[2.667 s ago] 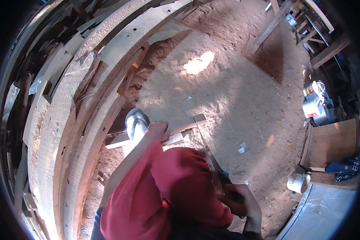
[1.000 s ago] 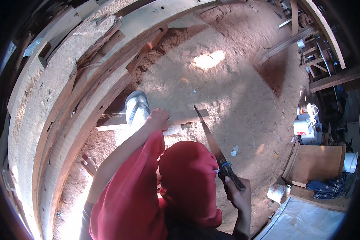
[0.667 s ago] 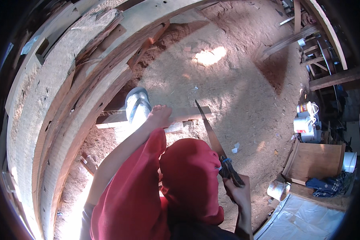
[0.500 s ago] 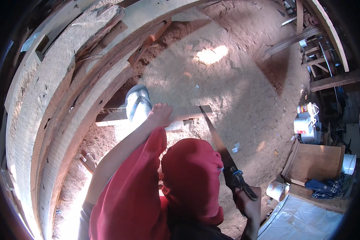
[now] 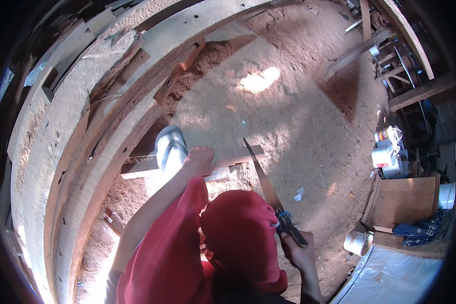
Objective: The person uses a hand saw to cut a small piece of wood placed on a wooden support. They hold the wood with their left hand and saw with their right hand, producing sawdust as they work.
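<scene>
My left hand [image 5: 199, 159] grips a narrow wooden board [image 5: 236, 155] lying crosswise on the ground, beside my foot [image 5: 172, 151], pale in glare, in a grey flip-flop on that board. Closed round the dark handle of a handsaw [image 5: 262, 179], my right hand [image 5: 298, 247] is low at the right, beside my red-clad knee [image 5: 236, 228]. The long blade slants across the board near its right end, tip just beyond the far edge; whether its teeth touch the wood I cannot tell.
Stacked rough timbers [image 5: 68, 162] fill the left side. Sawdust-strewn dirt ground [image 5: 289, 121] spreads ahead. At right are paint buckets [image 5: 385, 157], a wooden panel [image 5: 400, 200], patterned blue cloth [image 5: 418, 230], a white pot [image 5: 356, 243] and plastic sheeting [image 5: 390, 278]. Timber framing [image 5: 415, 93] stands beyond.
Over the last half second the saw and my right hand have moved forward and left, after drawing back. My left hand still holds the board. The whole view has shifted slightly.
</scene>
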Action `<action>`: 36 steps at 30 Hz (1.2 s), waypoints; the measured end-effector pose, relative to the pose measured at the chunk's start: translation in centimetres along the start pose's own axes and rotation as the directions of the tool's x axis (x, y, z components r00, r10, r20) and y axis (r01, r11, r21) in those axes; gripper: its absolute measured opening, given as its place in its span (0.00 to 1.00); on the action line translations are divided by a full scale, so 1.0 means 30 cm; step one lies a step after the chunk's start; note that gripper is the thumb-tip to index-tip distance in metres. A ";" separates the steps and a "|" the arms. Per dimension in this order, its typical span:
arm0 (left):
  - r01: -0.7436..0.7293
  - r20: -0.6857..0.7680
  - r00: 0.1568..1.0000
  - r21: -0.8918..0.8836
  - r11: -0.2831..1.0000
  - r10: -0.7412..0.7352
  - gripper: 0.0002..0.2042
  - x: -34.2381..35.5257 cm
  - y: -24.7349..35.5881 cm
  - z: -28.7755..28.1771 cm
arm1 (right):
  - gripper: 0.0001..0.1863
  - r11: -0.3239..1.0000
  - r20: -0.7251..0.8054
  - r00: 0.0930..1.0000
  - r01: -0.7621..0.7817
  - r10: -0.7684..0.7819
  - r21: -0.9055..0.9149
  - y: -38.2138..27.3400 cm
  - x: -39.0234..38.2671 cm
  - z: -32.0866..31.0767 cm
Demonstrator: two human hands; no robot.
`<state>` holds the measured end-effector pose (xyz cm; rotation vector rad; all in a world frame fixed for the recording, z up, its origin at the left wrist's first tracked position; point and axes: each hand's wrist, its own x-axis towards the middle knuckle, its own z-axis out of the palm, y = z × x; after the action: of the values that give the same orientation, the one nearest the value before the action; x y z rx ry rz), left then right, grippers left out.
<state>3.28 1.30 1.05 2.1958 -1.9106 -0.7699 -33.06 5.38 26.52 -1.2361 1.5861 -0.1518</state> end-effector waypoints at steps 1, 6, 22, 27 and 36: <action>0.019 0.051 0.999 0.004 1.000 -0.019 0.27 0.001 0.022 -0.015 | 0.15 1.000 -0.008 1.000 -0.013 0.013 -0.010 -0.018 -0.039 -0.015; 0.047 0.071 0.996 -0.015 0.999 -0.046 0.28 -0.010 0.030 -0.048 | 0.13 0.996 -0.011 0.996 -0.085 0.085 0.000 -0.061 -0.174 -0.110; 0.019 0.052 0.999 -0.021 1.000 -0.017 0.29 0.012 0.078 -0.046 | 0.16 0.968 -0.025 0.972 0.230 -0.233 -0.099 0.080 0.046 -0.022; 0.097 0.119 0.988 0.041 0.994 -0.101 0.29 -0.011 0.058 -0.071 | 0.15 0.996 0.022 0.996 0.087 -0.086 -0.032 -0.043 -0.151 -0.085; 0.072 0.086 0.993 0.066 0.995 -0.077 0.35 0.021 0.105 -0.052 | 0.13 0.942 -0.029 0.942 0.335 -0.335 -0.024 0.191 0.016 -0.031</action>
<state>1.24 -0.24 3.54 2.3195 -1.9279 -0.8437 -37.30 7.19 22.95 -1.5196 1.3950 -0.3761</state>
